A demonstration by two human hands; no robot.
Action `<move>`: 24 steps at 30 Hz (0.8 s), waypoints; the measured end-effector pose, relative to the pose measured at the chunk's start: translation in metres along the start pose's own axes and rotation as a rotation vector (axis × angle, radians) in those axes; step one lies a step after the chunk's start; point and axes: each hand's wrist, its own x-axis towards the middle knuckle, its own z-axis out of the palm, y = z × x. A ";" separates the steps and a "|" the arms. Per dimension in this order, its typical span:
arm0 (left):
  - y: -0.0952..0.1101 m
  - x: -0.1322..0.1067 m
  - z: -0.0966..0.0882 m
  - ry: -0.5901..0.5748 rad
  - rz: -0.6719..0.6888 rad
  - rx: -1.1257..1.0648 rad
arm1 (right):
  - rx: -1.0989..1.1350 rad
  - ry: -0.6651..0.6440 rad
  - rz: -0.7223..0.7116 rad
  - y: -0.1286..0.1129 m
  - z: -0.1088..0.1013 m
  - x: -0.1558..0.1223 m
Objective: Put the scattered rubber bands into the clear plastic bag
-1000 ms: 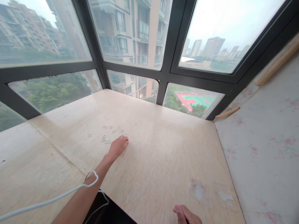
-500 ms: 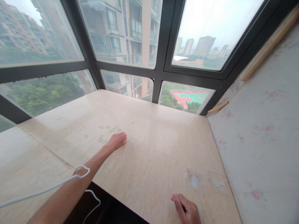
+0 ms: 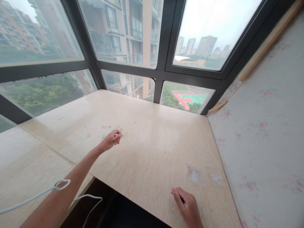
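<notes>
My left hand (image 3: pixel 114 137) is over the scattered small thin rings, which look like rubber bands, with its fingers curled and pinched together. One ring (image 3: pixel 123 136) lies right by its fingertips; whether anything is between them is too small to make out. Several more rings, such as a ring (image 3: pixel 109 127) beyond the wrist and a ring (image 3: pixel 88 135) off to the left, lie flat on the pale tabletop (image 3: pixel 147 158). Some are hidden under the hand. Near the front edge rests my right hand (image 3: pixel 186 202), closed, thumb pressed to the index finger; its contents are hidden.
Two clear plastic packets (image 3: pixel 194 174) (image 3: pixel 216 180) lie at the right by the floral wall (image 3: pixel 256 142). A white cable (image 3: pixel 30 200) crosses my left forearm. Dark window frames (image 3: pixel 133 71) border the far side. A dark gap (image 3: pixel 114 202) opens below the front edge.
My left hand has drawn back to the left and turned, uncovering rings at its right side. My right hand stays closed in nearly the same place. The view has shifted slightly.
</notes>
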 end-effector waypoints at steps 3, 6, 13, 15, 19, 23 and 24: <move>0.009 -0.009 0.023 -0.067 -0.023 -0.253 | -0.006 0.014 0.000 -0.002 0.000 0.000; 0.017 -0.011 0.054 -0.126 -0.038 -0.459 | -0.004 0.027 0.010 -0.005 -0.001 0.001; 0.045 -0.008 0.129 -0.328 -0.126 -0.750 | 0.037 0.050 0.047 -0.006 -0.001 0.003; 0.056 -0.009 0.148 -0.375 -0.137 -0.792 | 0.047 0.050 0.056 -0.006 -0.002 0.003; 0.075 -0.015 0.183 -0.473 -0.122 -0.822 | 0.062 0.042 0.080 -0.007 -0.002 0.005; 0.086 -0.021 0.217 -0.622 -0.069 -0.863 | 0.079 0.039 0.089 -0.008 -0.003 0.006; 0.089 -0.023 0.225 -0.655 -0.048 -0.854 | 0.084 0.040 0.092 -0.008 -0.004 0.006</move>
